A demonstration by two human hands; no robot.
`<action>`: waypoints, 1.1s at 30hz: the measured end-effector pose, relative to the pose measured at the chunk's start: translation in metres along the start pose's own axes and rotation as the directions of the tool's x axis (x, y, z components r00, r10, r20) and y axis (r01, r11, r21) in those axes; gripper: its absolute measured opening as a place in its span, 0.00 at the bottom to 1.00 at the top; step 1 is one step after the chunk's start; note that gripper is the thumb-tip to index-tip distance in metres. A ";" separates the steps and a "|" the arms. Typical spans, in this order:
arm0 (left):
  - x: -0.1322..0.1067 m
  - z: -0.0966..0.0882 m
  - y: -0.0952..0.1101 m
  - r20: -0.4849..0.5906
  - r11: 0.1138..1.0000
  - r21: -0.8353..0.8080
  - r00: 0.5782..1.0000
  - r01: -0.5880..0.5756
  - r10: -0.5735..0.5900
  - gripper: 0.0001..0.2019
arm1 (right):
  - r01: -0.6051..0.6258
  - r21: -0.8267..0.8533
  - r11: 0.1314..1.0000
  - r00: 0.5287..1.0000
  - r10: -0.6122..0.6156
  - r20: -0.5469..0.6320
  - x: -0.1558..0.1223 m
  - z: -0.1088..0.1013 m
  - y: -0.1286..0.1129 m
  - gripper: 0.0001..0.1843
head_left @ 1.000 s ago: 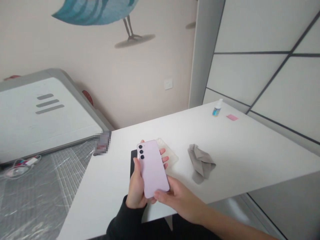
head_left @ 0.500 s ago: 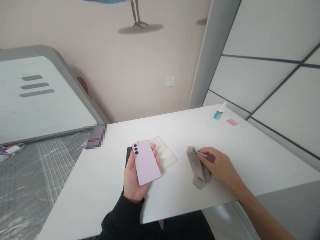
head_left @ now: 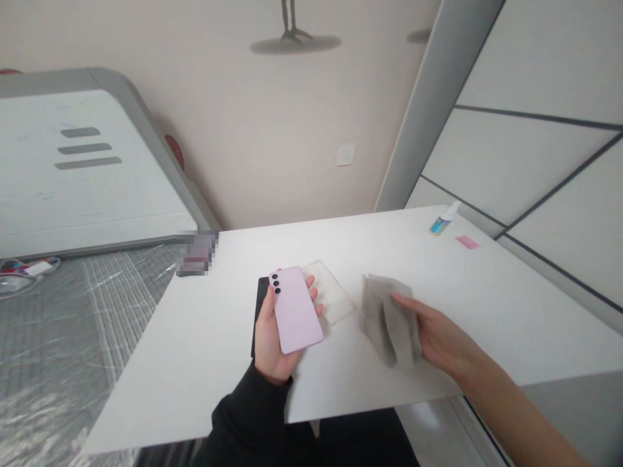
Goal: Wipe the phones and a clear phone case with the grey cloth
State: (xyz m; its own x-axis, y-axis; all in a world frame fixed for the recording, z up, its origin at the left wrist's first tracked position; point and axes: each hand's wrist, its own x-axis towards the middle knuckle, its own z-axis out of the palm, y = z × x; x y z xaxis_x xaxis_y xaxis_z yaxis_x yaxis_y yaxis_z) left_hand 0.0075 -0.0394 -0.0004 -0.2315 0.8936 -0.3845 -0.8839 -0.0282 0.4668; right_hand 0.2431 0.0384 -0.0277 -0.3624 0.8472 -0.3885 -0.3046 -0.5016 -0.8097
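A light purple smartphone [head_left: 298,314] lies back side up in my left hand [head_left: 272,353], thumb along one edge and fingertips showing at the other. Its three camera lenses sit at the upper left corner. My right hand [head_left: 438,334] grips a grey cloth [head_left: 387,318], which hangs spread and slightly blurred above the table. Behind the phone, a clear phone case [head_left: 335,298] rests on the table. Partly covered by my left hand is a flat black object [head_left: 257,318] whose kind I cannot make out.
The white table [head_left: 204,363] carries a small spray bottle [head_left: 442,220] and a pink slip [head_left: 468,242] at its far right. A pixelated item [head_left: 198,253] is at the far left corner. White panelled doors [head_left: 535,155] stand along the right side.
My right hand has lifted the grey cloth, which was bunched and now hangs wider. The phone stays in my left hand. The camera view has shifted slightly left.
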 end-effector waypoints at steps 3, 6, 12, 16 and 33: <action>-0.001 0.002 0.000 -0.009 1.000 -0.013 1.000 0.010 -0.011 0.28 | -0.053 0.106 0.993 0.999 0.053 0.000 -0.004 0.010 0.012 0.09; -0.002 0.002 0.000 -0.009 0.999 -0.037 1.000 0.016 -0.016 0.27 | 0.002 0.214 0.977 0.998 0.012 -0.063 -0.009 0.013 0.020 0.09; -0.002 -0.002 -0.001 0.016 0.993 -0.080 0.996 0.084 -0.083 0.30 | 0.195 0.325 0.926 0.979 -0.165 -0.117 -0.025 0.037 0.019 0.14; -0.002 -0.003 -0.003 0.063 0.988 -0.071 0.989 0.140 -0.135 0.31 | 0.449 -0.053 0.892 0.887 -0.438 0.146 -0.030 0.067 0.016 0.23; -0.001 -0.010 -0.008 0.084 0.974 -0.130 0.981 0.187 -0.177 0.26 | 0.773 -0.562 -0.295 0.404 -0.454 0.794 -0.004 0.087 0.032 0.20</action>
State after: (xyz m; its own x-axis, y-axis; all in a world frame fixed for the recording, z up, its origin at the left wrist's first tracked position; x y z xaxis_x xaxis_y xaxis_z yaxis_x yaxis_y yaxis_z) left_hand 0.0112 -0.0440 -0.0116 -0.0368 0.9188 -0.3929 -0.9569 0.0810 0.2790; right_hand 0.1581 0.0037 -0.0132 -0.7079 0.4310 0.5596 0.3046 0.9011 -0.3086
